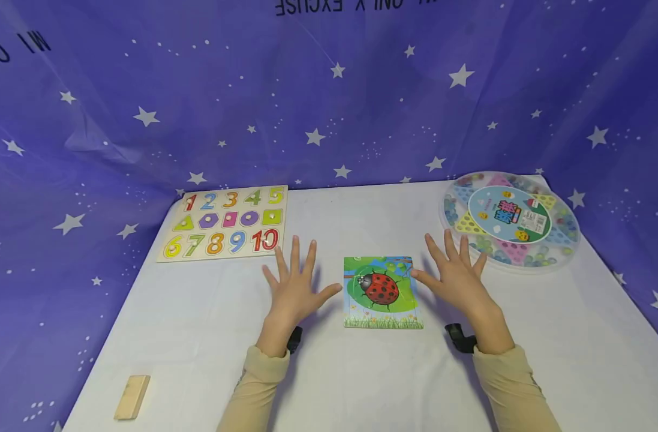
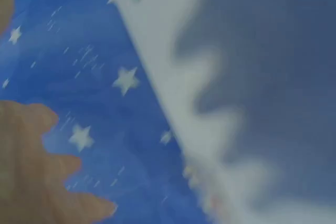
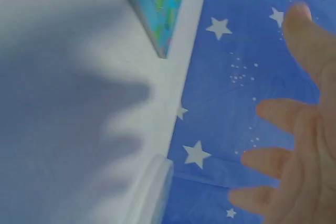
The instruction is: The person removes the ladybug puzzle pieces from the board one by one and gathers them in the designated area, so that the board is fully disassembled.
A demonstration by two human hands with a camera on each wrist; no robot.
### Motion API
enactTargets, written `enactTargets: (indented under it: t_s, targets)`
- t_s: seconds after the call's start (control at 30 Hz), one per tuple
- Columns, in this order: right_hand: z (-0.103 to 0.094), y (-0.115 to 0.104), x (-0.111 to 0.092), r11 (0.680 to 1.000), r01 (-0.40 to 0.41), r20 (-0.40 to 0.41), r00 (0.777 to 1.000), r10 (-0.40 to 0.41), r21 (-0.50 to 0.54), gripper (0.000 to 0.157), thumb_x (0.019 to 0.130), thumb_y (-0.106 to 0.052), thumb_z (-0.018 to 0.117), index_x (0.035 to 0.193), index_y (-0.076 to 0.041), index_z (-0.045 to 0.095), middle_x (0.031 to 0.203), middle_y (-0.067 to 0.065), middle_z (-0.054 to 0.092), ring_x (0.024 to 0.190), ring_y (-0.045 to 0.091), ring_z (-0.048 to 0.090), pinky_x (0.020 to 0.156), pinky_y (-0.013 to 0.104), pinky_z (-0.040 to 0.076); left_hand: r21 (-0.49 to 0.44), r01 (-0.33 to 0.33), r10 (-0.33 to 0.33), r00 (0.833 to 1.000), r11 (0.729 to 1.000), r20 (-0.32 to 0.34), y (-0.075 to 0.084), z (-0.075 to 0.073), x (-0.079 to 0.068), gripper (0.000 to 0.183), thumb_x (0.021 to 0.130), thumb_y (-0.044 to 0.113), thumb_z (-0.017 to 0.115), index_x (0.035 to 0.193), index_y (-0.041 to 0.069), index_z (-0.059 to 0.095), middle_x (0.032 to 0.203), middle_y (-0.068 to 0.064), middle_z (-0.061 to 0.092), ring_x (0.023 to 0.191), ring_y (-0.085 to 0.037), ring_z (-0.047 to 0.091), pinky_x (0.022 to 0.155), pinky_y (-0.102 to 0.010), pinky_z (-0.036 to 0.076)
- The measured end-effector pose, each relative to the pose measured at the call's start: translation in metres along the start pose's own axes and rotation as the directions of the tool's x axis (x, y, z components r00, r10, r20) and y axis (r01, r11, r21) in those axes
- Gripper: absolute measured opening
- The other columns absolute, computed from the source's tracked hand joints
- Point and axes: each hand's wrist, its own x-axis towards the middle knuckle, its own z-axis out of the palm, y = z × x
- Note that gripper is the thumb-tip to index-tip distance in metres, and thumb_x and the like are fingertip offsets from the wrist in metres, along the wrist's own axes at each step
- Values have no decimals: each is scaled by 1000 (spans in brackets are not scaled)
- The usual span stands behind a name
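Note:
A square ladybug puzzle (image 1: 381,294) lies flat on the white table between the two hands, its picture whole as far as I can see. On its left side the left hand (image 1: 295,292) is spread with fingers straight, holding nothing; the thumb points toward the puzzle's edge. To the right, the right hand (image 1: 459,277) is likewise spread and holds nothing, its thumb tip close to the puzzle's upper right corner. In the left wrist view the left hand (image 2: 37,169) shows at the left edge. The right wrist view has the right hand (image 3: 299,150) beside a corner of the puzzle (image 3: 163,14).
A wooden number board (image 1: 221,228) lies at the back left. At the back right is a round clear game case (image 1: 509,219) with coloured beads. A small wooden block (image 1: 132,397) lies at the front left. Behind the table (image 1: 329,372) hangs a purple star cloth (image 1: 285,90).

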Motion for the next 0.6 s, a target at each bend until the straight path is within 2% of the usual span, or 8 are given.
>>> enactTargets:
  t_s: [0.07,0.17,0.33,0.47,0.6]
  targets:
    - [6,-1,2,999,41,45,998,-41,17,90,80,-56,58,146,-11,18,146,27,7,129,49,-6,90,70,-7,-12,-58,59,997,998,47,3,10,2,99,74,72,48,147,21,4,150,-10,-12,131,-44,-13,95,-67,1]
    - [17,-5,7,992,117,117,986,-122,50,94,75,-55,65,144,-7,24,145,27,15,128,51,7,94,68,3,-2,-131,130,982,991,136,11,21,7,102,73,73,47,147,21,1,150,-8,-13,132,-42,-10,98,-64,4]
    - [35,-12,14,978,186,192,960,-201,94,94,74,-53,67,142,-1,27,144,27,17,128,52,10,95,67,13,48,-216,200,954,975,222,30,25,17,103,71,74,50,147,23,4,150,-4,-12,134,-37,-8,100,-62,3]
    - [41,-17,17,976,209,217,952,-216,55,94,74,-48,69,141,2,27,143,29,18,126,53,12,94,67,16,90,-261,215,913,961,345,44,29,22,99,72,75,47,147,26,4,151,-1,-11,135,-32,-9,102,-59,2]
    - [42,-18,17,980,195,212,956,-200,46,94,73,-42,73,139,6,28,142,29,21,126,51,17,96,62,21,140,-269,182,876,953,447,52,36,19,93,73,76,42,146,32,5,151,3,-7,136,-28,-7,104,-54,4]
